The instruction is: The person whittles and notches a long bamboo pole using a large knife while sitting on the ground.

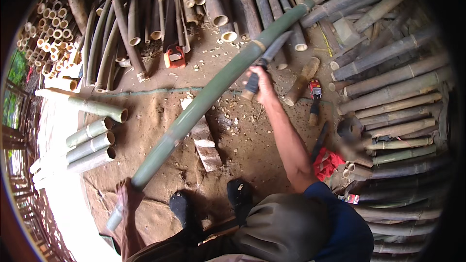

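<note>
A long green bamboo pole (201,99) slants across the view from lower left to upper right. Near its lower end my left hand (127,195) is wrapped round it. My right hand (260,83) grips the dark, wrapped handle of a machete (277,48). The blade points up and to the right, lying close along the pole's right side; whether it touches the pole I cannot tell. Beneath the pole's middle a split wooden block (206,145) rests on the ground, its top partly hidden by the pole.
Bamboo poles lie in rows at the far side and along the right (393,97). Several short green pieces (91,148) lie at left. An orange tool (174,57) sits far off, a red-headed tool (315,90) and red cloth (328,164) at right. Wood chips litter the ground.
</note>
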A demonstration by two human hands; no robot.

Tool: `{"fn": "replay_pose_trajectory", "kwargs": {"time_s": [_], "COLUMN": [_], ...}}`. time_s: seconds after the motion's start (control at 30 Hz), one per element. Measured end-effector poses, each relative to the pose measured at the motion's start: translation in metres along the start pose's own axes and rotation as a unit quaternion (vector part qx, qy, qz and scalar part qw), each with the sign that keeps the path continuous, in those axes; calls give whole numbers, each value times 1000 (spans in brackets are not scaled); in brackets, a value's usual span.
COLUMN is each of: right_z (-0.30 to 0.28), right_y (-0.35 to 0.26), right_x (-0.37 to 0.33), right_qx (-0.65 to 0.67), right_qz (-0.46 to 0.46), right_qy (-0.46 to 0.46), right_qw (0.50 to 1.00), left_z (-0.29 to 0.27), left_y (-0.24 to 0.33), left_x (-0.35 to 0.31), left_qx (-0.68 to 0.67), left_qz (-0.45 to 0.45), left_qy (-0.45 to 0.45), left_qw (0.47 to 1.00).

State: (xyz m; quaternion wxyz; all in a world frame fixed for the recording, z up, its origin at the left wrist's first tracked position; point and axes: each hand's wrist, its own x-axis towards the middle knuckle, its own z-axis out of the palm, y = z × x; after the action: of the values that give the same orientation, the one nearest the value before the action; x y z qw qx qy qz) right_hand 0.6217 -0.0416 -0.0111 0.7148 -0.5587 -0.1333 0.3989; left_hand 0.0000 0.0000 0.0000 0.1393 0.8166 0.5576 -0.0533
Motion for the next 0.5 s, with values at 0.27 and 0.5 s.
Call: {"fn": "replay_pose_trajectory", "kwargs": {"time_s": [0.27,0.5], "right_z": [15,-3], "right_y": [-18,26], "right_x": [-81,-141], "right_qx": [-42,-232], "right_qz": [-8,15], "right_qy": [53,49], "right_qw": [998,971], "left_z": [8,64], "left_y": [142,118], "left_x": [42,-9], "left_qx": [-81,-94], "left_qz": [107,-4], "left_qy": [73,37], "left_qw": [988,995]}}
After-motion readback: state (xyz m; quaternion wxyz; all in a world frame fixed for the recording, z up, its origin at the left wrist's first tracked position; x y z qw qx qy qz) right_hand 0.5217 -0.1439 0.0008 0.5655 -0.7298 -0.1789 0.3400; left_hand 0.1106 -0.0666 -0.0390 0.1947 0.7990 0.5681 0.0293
